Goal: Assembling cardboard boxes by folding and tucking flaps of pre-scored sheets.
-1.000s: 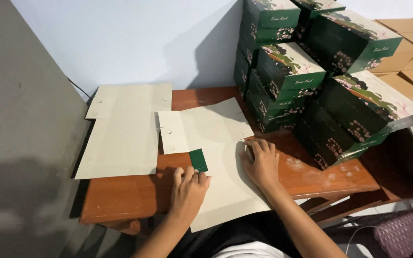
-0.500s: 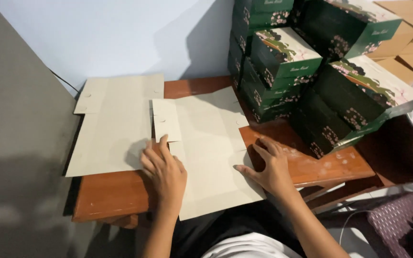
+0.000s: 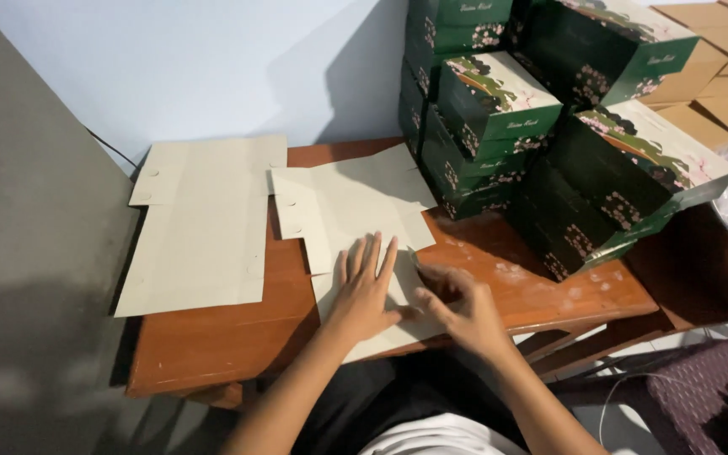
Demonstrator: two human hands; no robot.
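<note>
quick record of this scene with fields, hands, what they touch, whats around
left hand: flat, fingers spread, pressing on the flat cardboard sheet
right hand: at the sheet's right edge, fingers curled on it
surface: wooden table
other sheet: second flat cardboard blank, left of the first
stack: folded green boxes at the right, against the wall

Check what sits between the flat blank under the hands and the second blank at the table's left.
Head view: a strip of bare table separates the folded blank under the left hand from the second flat blank. Nothing lies there.
</note>
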